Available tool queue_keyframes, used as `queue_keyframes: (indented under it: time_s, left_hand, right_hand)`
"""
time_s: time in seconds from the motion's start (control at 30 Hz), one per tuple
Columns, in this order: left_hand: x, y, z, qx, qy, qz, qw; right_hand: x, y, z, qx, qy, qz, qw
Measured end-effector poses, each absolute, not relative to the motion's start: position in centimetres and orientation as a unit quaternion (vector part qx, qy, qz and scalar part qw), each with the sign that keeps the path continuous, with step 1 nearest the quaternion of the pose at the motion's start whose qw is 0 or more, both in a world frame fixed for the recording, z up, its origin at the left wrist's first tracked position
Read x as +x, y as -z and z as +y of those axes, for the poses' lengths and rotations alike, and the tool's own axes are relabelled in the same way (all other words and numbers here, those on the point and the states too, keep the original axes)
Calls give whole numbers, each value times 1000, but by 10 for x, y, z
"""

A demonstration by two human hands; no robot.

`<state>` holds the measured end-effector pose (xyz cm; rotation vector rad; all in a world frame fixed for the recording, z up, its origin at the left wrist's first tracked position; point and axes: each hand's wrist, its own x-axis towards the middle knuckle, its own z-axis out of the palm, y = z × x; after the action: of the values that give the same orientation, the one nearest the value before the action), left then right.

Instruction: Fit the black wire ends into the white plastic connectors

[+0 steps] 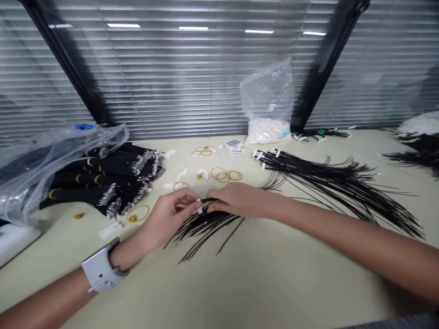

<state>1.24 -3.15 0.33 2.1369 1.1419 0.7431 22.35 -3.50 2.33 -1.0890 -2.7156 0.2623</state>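
Note:
Loose black wires (202,228) lie fanned out on the table in front of me, under and between my hands. My left hand (173,212) is closed in a pinch, thumb and fingertips on a small white connector (200,205). Just to its right, my right hand (235,199) has its thumb and fingers closed around black wire by that connector. How many strands it grips is hidden by the fingers. A pale grey strap with metal studs (103,269) sits around my left wrist.
Bundles of black cables with silvery ends (137,173) lie left, partly under clear plastic (65,151). Yellow rubber bands (226,174) lie behind my hands. Wires with white connectors (322,178) lie right. A bag of white parts (267,130) stands against the window blinds (171,77).

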Motion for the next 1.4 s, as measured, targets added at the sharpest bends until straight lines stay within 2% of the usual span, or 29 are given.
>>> queue_keyframes:
  time_s: [0.23, 0.3, 0.5, 0.7, 0.97, 1.23, 1.4]
  left_hand:
    - [4, 7, -25, 778, -279, 450, 339]
    - [4, 8, -25, 775, -280, 452, 341]
    - [7, 5, -30, 782, -270, 457, 328]
    - [6, 3, -34, 778, -269, 473, 315]
    - [4, 7, -39, 804, -254, 462, 276]
    - [2, 16, -38, 808, -271, 450, 268]
    - [6, 11, -37, 790, -270, 463, 297]
  right_hand:
    - [213, -7, -58, -308, 30, -943, 124]
    - [212, -1, -61, -327, 11, -936, 131]
    - [211, 2, -63, -378, -158, -902, 136]
    - [213, 10, -72, -358, -82, -916, 161]
    - [208, 14, -72, -371, -161, -868, 288]
    - [204, 14, -76, -414, -178, -837, 310]
    - [208, 18, -72, -410, -180, -822, 353]
